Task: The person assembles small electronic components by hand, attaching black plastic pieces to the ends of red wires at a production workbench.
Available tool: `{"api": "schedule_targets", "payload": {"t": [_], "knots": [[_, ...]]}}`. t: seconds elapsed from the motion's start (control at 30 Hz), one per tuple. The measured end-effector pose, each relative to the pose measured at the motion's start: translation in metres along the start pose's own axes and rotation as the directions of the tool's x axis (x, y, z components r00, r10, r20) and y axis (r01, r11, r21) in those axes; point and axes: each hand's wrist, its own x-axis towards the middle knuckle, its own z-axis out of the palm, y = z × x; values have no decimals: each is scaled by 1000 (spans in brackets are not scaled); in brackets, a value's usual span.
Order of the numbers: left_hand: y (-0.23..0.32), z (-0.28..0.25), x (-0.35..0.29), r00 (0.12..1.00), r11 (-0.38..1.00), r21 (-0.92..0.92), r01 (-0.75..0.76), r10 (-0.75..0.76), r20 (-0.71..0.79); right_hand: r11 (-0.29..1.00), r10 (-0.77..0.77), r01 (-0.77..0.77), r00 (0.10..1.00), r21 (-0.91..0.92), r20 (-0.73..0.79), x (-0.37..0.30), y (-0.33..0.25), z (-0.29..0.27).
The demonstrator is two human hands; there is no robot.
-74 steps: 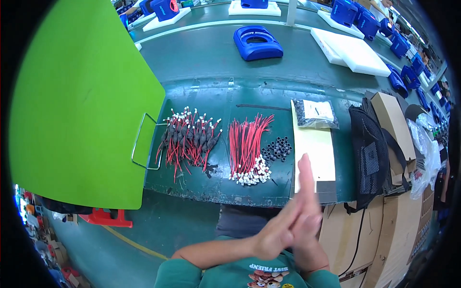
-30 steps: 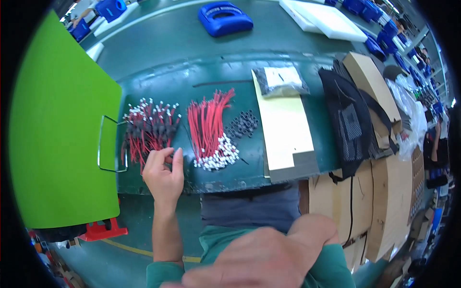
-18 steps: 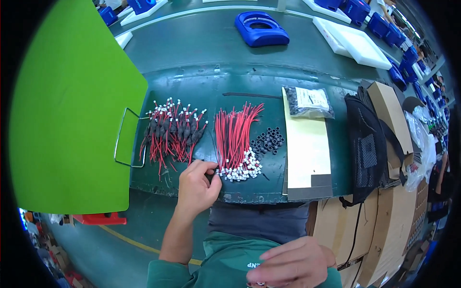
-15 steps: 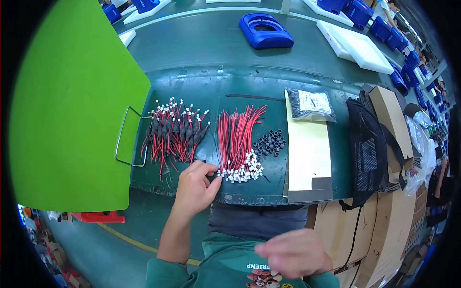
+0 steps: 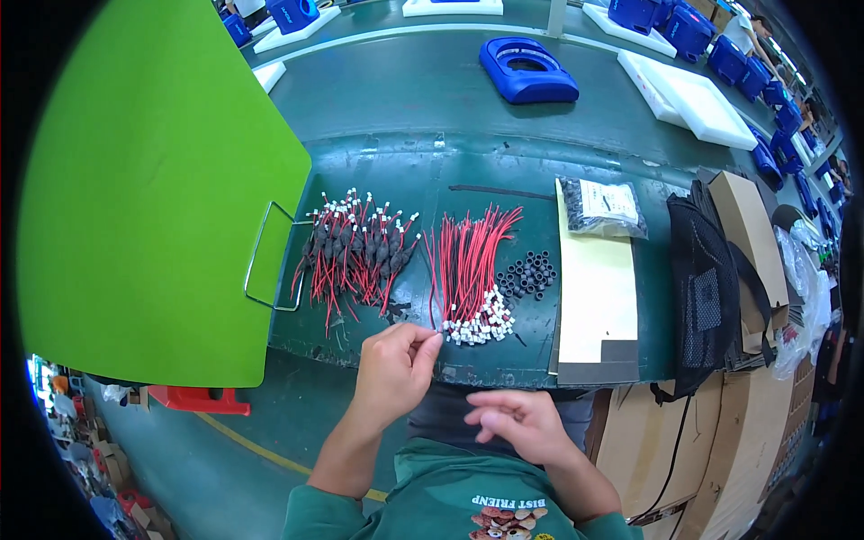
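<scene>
At the table's front edge my left hand (image 5: 396, 369) pinches the lower end of a red wire lead (image 5: 432, 279); its fingertips hide that end. The lead stretches away from me, just left of a bundle of red and black wire leads (image 5: 470, 256) with white connectors (image 5: 481, 324) at their near ends. My right hand (image 5: 517, 423) hovers in front of my body, fingers apart and holding nothing. Small black ring-shaped sleeves (image 5: 527, 274) lie right of the bundle. To its left rests a heap of leads with dark lumps around their wires (image 5: 355, 252).
A green panel (image 5: 162, 198) with a wire handle (image 5: 256, 261) stands at left. Pale paper (image 5: 596, 288) and a bag of black parts (image 5: 601, 207) lie at right, beside a black mesh bag (image 5: 697, 288) and cardboard. Beyond sits a blue plastic housing (image 5: 531, 72).
My left hand now holds a red lead drawn slightly left of the bundle. My right hand has moved up from my chest toward the table edge. The whole view has shifted a little.
</scene>
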Motion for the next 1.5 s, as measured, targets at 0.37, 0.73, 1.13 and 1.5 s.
{"api": "schedule_targets", "payload": {"t": [0.37, 0.73, 1.13, 1.5], "knots": [[28, 19, -54, 924, 772, -548, 322, -130, 361, 917, -59, 142, 972, 374, -227, 37, -28, 4], [47, 51, 65, 724, 751, 80, -656, 596, 346, 777, -272, 559, 713, 289, -647, -46, -24, -53], [47, 86, 94, 682, 650, 328, -685, 414, 603, 838, -245, 540, 508, 83, -826, -77, 5, -91], [52, 90, 90, 602, 574, 322, -753, 405, 688, 854, -255, 512, 561, 89, -788, -67, 8, -90]]}}
